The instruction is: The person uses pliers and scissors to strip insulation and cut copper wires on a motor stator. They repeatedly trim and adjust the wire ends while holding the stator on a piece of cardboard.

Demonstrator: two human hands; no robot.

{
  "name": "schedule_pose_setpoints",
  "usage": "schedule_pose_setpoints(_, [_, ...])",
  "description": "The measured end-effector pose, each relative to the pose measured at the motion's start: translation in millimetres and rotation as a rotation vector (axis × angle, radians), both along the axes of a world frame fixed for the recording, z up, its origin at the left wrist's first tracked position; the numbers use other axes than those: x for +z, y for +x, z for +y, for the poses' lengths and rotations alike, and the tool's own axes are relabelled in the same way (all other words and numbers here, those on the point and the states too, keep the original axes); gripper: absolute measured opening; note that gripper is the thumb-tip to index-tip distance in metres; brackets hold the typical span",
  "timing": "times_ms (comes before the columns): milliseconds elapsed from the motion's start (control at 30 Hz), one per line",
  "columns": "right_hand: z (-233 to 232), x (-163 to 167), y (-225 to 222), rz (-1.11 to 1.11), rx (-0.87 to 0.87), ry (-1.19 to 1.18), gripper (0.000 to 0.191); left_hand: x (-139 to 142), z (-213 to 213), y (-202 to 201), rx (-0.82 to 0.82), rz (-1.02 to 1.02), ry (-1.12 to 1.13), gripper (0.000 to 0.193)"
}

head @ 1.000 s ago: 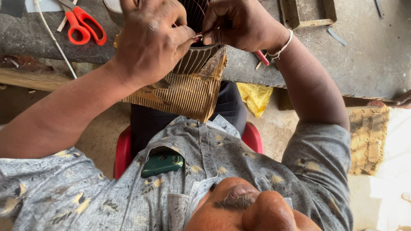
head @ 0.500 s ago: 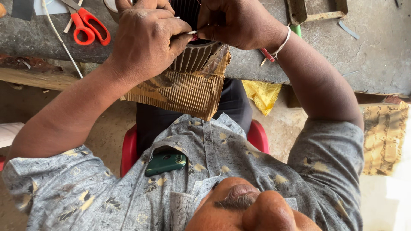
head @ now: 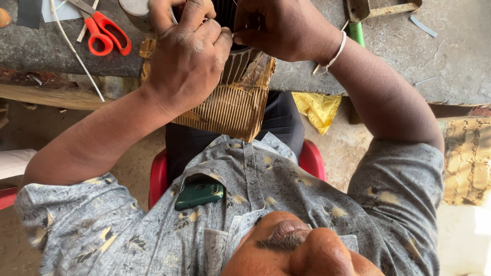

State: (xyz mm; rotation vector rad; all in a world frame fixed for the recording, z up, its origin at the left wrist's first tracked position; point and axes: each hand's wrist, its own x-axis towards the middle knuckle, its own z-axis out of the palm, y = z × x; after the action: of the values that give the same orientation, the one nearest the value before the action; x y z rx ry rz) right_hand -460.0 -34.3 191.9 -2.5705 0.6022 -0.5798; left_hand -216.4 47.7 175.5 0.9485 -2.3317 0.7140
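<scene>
My left hand (head: 186, 56) curls over a dark ribbed round part (head: 238, 64) that rests on a sheet of corrugated cardboard (head: 230, 110) hanging over the bench edge. My right hand (head: 284, 28), with a metal bangle on the wrist, meets it from the right. Its fingertips pinch something thin like a wire against my left thumb, right above the ribbed part. Most of that part is hidden under both hands.
The grey stone bench (head: 409, 61) carries orange-handled scissors (head: 102, 33), a white cord (head: 76, 51), a round container (head: 135, 10), a green-handled tool (head: 356, 33) and a metal bracket (head: 383, 9). Below are a yellow bag (head: 317, 107), a red chair (head: 312, 158) and a green phone (head: 199, 194) in the shirt pocket.
Both hands stay pinched together over the ribbed part, with only small finger shifts. The view has drifted a little, so the hands sit slightly higher in the picture.
</scene>
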Motion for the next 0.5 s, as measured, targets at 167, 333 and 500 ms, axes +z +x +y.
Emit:
schedule_pose_setpoints(167, [1, 3, -10, 0.040, 0.020, 0.020, 0.012, 9, -7, -1, -0.091, 0.119, 0.221, 0.011])
schedule_pose_setpoints(333, [1, 6, -2, 0.076, 0.040, 0.073, 0.019, 21, -24, -6, -0.082, 0.091, 0.570, 0.022])
schedule_pose_setpoints(500, [-6, 0, -12, -0.248, 0.256, 0.029, 0.013, 31, -57, -3, 0.023, -0.234, 0.766, 0.027])
